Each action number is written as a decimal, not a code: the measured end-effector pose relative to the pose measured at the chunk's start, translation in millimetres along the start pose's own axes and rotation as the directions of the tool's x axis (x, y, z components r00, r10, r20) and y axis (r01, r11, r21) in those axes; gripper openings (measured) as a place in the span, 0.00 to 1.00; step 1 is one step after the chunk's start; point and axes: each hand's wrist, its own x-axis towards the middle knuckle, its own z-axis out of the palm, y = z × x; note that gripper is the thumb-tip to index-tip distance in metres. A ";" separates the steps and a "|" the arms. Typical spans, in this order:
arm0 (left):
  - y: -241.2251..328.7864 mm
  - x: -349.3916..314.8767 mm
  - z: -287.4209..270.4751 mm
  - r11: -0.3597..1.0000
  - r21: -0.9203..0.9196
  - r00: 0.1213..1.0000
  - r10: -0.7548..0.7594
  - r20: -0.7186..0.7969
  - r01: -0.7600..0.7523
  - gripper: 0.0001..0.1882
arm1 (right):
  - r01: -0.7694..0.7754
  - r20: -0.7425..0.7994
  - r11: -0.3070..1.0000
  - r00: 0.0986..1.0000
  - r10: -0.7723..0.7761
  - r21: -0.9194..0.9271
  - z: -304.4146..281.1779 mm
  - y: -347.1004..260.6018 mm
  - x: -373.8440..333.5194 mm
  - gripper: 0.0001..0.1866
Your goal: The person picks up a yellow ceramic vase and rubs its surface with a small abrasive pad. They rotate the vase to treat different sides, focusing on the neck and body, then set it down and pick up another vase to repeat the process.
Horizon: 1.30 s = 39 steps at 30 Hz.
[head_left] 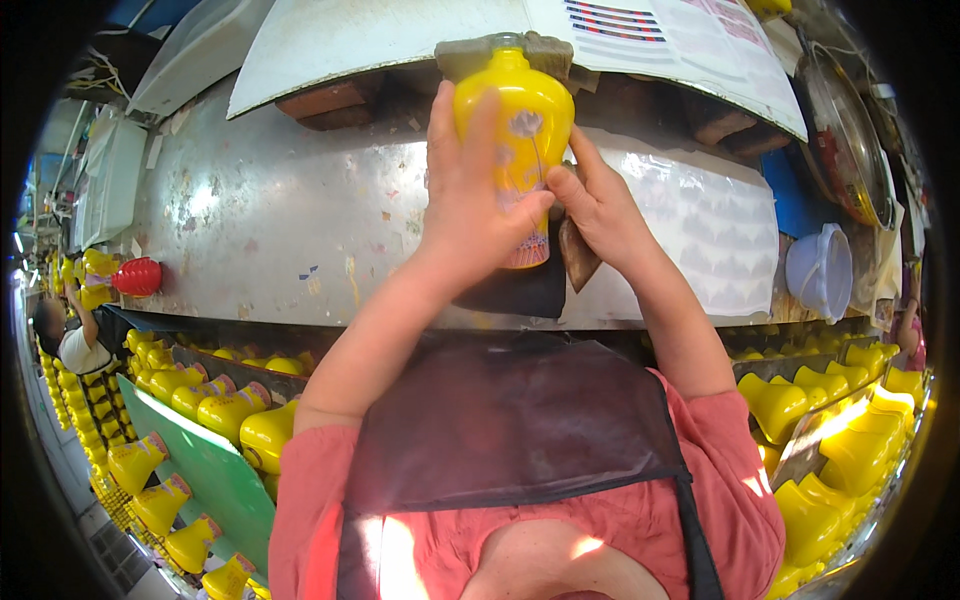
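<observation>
A glossy yellow vase (540, 95) with a narrow neck bears a pale purple flower design and a patterned band near its base. Its neck points away from me, towards a grey spongy block (455, 58). My left hand (470, 200) curves round the vase's left side, thumb across the front; the finger over its face is blurred. On the other side my right hand (605, 205) grips the vase, thumb on the front near the flower stem. A brown wedge-shaped piece (577, 255) shows just under my right hand; whether it is held I cannot tell. Dark cloth (515, 293) lies below the base.
Printed transfer sheets (700, 220) lie on the metal table (250, 220). A white board (400, 25) rests on bricks (330, 103) behind. A pale bucket (820, 270) stands right, a red ribbed object (137, 277) left. Yellow vases (230, 410) crowd both sides; another person (85, 345) is far left.
</observation>
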 end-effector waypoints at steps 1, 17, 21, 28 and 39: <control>0.6 0.1 -0.5 1.000 0.014 1.000 0.006 0.003 -0.006 0.56 | -0.044 0.015 0.999 0.999 0.044 -0.011 -1.4 -2.8 1.0 0.40; -0.6 0.5 1.6 0.999 -0.041 1.000 0.008 -0.013 -0.008 0.61 | -0.033 -0.141 0.923 0.985 0.094 0.384 -40.2 -55.3 29.0 0.11; -4.2 -0.2 6.0 0.998 -0.029 0.996 0.060 -0.062 -0.062 0.62 | 0.493 0.026 0.751 0.842 -0.538 -0.438 -20.4 -67.4 13.1 0.15; 0.7 4.0 -6.2 0.936 -0.333 0.992 -0.125 -0.012 0.114 0.55 | 0.587 0.026 0.351 0.536 -0.844 -0.730 -22.5 -46.7 15.5 0.17; 2.2 19.2 -5.4 0.215 -0.884 0.866 -0.392 0.311 0.415 0.37 | 0.329 -0.497 0.934 0.792 -0.354 -0.140 -3.5 -3.0 -1.1 0.12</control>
